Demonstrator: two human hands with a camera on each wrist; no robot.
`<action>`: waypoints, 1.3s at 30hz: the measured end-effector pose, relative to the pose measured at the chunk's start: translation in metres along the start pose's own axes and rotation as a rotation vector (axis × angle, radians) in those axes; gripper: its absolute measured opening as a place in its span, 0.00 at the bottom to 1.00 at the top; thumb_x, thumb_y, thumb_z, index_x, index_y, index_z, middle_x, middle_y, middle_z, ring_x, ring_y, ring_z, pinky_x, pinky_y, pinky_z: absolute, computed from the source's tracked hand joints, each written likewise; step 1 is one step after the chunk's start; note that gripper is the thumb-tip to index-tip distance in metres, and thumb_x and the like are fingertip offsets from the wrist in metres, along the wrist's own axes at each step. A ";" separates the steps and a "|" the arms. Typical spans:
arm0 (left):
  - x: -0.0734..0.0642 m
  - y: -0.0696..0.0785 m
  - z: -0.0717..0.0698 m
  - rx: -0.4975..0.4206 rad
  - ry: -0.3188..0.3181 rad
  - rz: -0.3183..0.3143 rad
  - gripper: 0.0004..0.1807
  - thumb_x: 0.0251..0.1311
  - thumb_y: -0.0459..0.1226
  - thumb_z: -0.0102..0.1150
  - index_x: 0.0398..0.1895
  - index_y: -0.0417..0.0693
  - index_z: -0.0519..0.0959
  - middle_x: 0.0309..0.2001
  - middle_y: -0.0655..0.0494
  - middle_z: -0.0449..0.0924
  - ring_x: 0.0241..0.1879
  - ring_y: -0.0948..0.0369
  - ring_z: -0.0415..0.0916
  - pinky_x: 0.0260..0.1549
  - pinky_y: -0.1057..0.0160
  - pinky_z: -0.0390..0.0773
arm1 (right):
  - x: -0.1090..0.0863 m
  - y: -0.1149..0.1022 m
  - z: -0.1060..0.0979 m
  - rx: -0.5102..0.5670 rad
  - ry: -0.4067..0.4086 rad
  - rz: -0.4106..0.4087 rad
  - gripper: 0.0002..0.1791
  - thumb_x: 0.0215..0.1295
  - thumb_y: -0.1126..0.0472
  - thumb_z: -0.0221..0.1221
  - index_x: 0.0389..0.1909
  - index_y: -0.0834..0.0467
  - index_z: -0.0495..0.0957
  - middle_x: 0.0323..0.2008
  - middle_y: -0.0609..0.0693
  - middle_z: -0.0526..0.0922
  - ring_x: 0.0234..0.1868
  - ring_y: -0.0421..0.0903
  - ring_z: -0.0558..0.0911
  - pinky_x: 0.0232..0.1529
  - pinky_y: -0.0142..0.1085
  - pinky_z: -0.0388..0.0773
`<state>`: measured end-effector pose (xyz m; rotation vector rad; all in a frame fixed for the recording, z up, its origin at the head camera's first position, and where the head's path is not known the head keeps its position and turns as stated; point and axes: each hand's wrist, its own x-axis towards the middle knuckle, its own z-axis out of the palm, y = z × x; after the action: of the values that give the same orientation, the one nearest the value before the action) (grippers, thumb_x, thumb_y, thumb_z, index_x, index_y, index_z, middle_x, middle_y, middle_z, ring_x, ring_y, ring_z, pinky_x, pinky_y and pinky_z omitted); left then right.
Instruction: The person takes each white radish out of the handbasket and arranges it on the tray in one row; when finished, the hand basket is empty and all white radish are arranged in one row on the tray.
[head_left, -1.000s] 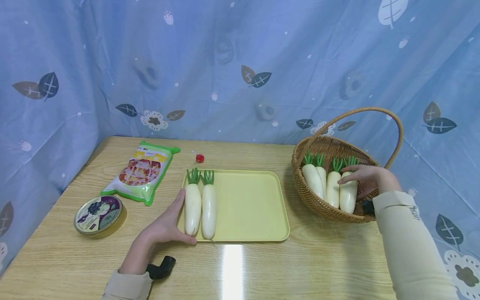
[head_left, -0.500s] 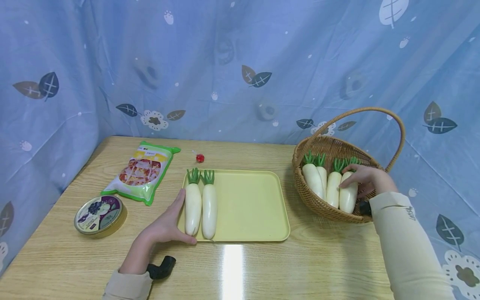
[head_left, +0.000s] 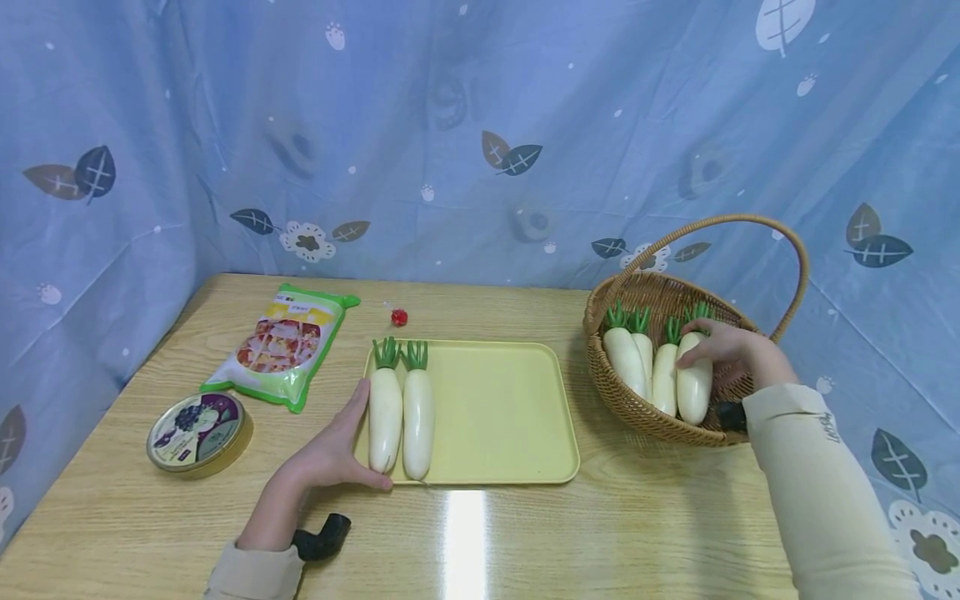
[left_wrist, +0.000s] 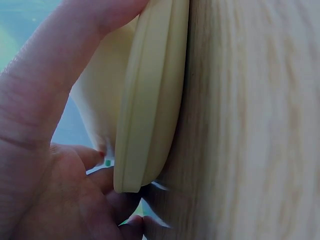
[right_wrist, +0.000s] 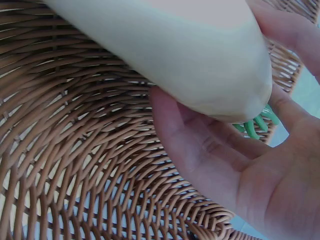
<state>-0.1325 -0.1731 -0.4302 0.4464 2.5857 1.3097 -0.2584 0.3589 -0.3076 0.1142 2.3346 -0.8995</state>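
Your right hand (head_left: pixel 723 346) grips a thick white radish with a short green leaf tuft (head_left: pixel 694 387), fingers on one side and thumb on the other. That radish is at the right end of a row inside the brown woven wicker basket with a tall arched handle (head_left: pixel 621 406), near the right edge of the pale wood-grain table (head_left: pixel 570 533); whether it touches the basket floor, you cannot tell. Three more white radishes (head_left: pixel 664 379) lie to its left in the basket, leaves toward the far rim.

Your left hand (head_left: pixel 326 454) is spread, its thumb and fingers spanning the near left corner of the shallow yellow rectangular tray (head_left: pixel 498 412). Two white radishes (head_left: pixel 418 425) lie side by side along the tray's left edge, leaves toward its far edge.

Toward the table's left edge you have a round tin with a purple fruit label (head_left: pixel 198 429) and, beyond it, a green-and-white plastic food bag (head_left: pixel 281 346)
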 end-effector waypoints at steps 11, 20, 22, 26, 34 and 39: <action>-0.002 0.001 0.000 0.003 -0.002 -0.008 0.80 0.21 0.50 0.79 0.69 0.37 0.27 0.70 0.36 0.25 0.68 0.41 0.29 0.62 0.41 0.40 | -0.011 -0.013 -0.004 0.014 0.054 -0.107 0.44 0.61 0.57 0.57 0.68 0.64 0.40 0.56 0.75 0.50 0.41 0.56 0.75 0.36 0.50 0.78; -0.001 0.001 0.000 0.006 -0.001 -0.007 0.80 0.21 0.50 0.79 0.69 0.37 0.27 0.70 0.36 0.25 0.68 0.41 0.29 0.62 0.42 0.40 | -0.018 -0.018 -0.002 0.041 0.087 -0.195 0.43 0.62 0.58 0.55 0.69 0.64 0.38 0.59 0.75 0.48 0.50 0.67 0.69 0.37 0.48 0.78; -0.001 0.001 0.000 0.008 -0.001 -0.004 0.80 0.21 0.50 0.79 0.69 0.36 0.27 0.70 0.35 0.25 0.68 0.41 0.29 0.62 0.41 0.40 | -0.019 -0.018 -0.002 0.046 0.088 -0.205 0.44 0.62 0.58 0.55 0.69 0.63 0.38 0.58 0.75 0.49 0.50 0.66 0.70 0.37 0.47 0.78; -0.001 0.001 0.000 0.005 -0.002 -0.001 0.80 0.21 0.50 0.79 0.69 0.36 0.27 0.69 0.35 0.25 0.68 0.41 0.29 0.62 0.41 0.40 | -0.022 -0.022 0.000 0.053 0.081 -0.227 0.44 0.62 0.58 0.55 0.69 0.62 0.38 0.57 0.76 0.52 0.48 0.63 0.72 0.37 0.48 0.78; -0.002 0.001 0.000 0.004 -0.002 -0.012 0.80 0.21 0.50 0.79 0.69 0.36 0.27 0.70 0.35 0.25 0.68 0.41 0.29 0.62 0.41 0.39 | -0.032 -0.034 0.007 0.048 0.100 -0.258 0.42 0.64 0.55 0.54 0.70 0.61 0.39 0.59 0.76 0.52 0.53 0.68 0.67 0.40 0.50 0.78; -0.002 0.001 0.000 0.005 -0.002 -0.015 0.80 0.21 0.50 0.79 0.69 0.37 0.27 0.70 0.36 0.25 0.68 0.41 0.29 0.62 0.41 0.39 | -0.037 -0.036 0.011 0.068 0.103 -0.278 0.42 0.64 0.55 0.54 0.70 0.61 0.39 0.59 0.76 0.52 0.56 0.70 0.63 0.43 0.51 0.77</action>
<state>-0.1307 -0.1730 -0.4296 0.4284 2.5858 1.2976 -0.2329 0.3296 -0.2716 -0.1425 2.4553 -1.1320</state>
